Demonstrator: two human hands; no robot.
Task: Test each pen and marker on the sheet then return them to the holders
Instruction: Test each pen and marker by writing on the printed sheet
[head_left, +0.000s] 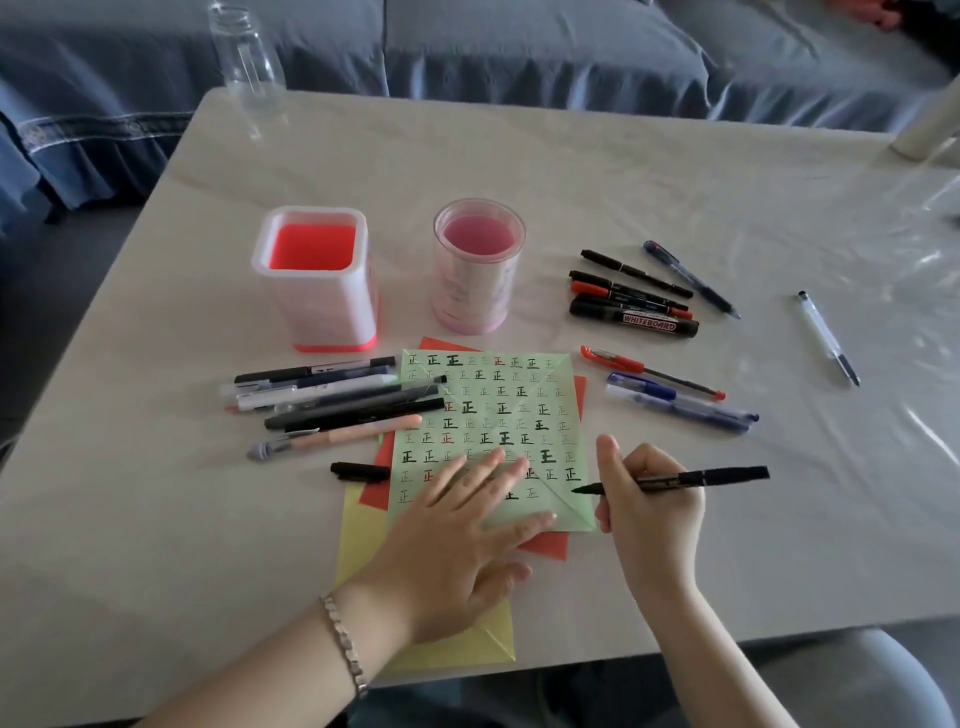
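Closest in, a bracelet (345, 647) circles the wrist of the left hand (467, 530), which lies flat with fingers spread on the near half of the green sheet (493, 405), pinning it. Just beside it the right hand (649, 519) pinches a black marker (675, 480) in a writing grip. The marker is uncapped, with its long axis running almost straight across: the tip points at the left hand's fingertips and the tail sticks out past the right hand's outer side. The tip sits at the sheet's near right corner, beside the last marks (whether it touches the paper I cannot tell). So the free writing spot lies between the two hands, a short slide inward from the nib.

What looks like its cap (361, 471) lies on the outer side of the left hand, near it and well apart from the right hand — the left is the nearer one to fetch it. Beyond the left fingertips, past the sheet's far edge, stand the square holder (317, 280) and the round holder (478, 265), with no pens showing inside — forward and leftward of the right hand.
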